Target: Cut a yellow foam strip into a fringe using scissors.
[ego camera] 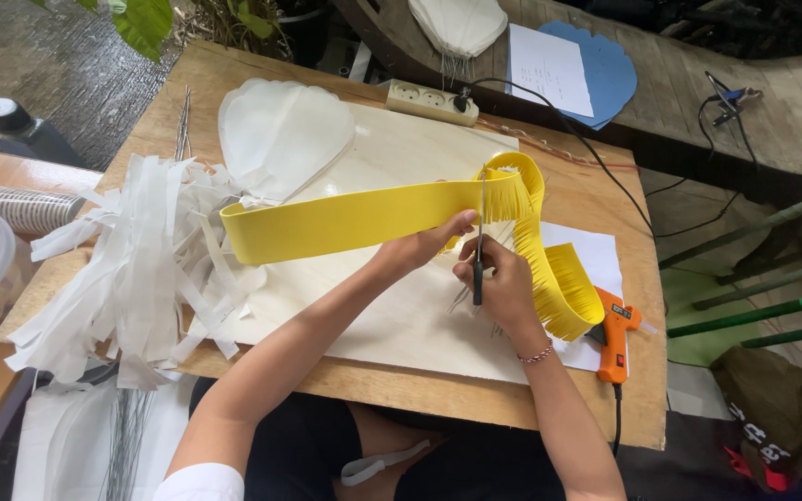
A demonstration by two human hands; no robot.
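At the bottom of the frame, dark-clothed lap and two bare forearms rising toward centre. Just right of centre, right hand [503, 288] with a beaded bracelet [536, 354] at the wrist, fingers curled shut through the handles of black-handled scissors [479, 243], blades pointing straight up and meeting the yellow paper strip [364, 221]. Just left of it, left hand [427, 247] pinching the strip's lower edge, thumb on the near face, fingers closed behind. Strip running as a wide smooth band from centre left, then looping at upper centre and curling down to the right, already cut into fine fringe along that looped part, its tail ending just beside an orange glue gun [613, 336] lying on a white sheet [596, 255] near the table's right edge. Beneath the hands, a pale plywood board [392, 315] with bare surface toward the near edge: open room there. At left, a heaped tangle of white paper strips [132, 269] spilling over the near left corner of the wooden table [420, 394]. Farther back, a stack of white heart-shaped cutouts [280, 134], thin wires [182, 125] beside it. Along the far edge, a white power strip [432, 100] with a black cable trailing right. Beyond, a blue heart shape [610, 74] under a white page.
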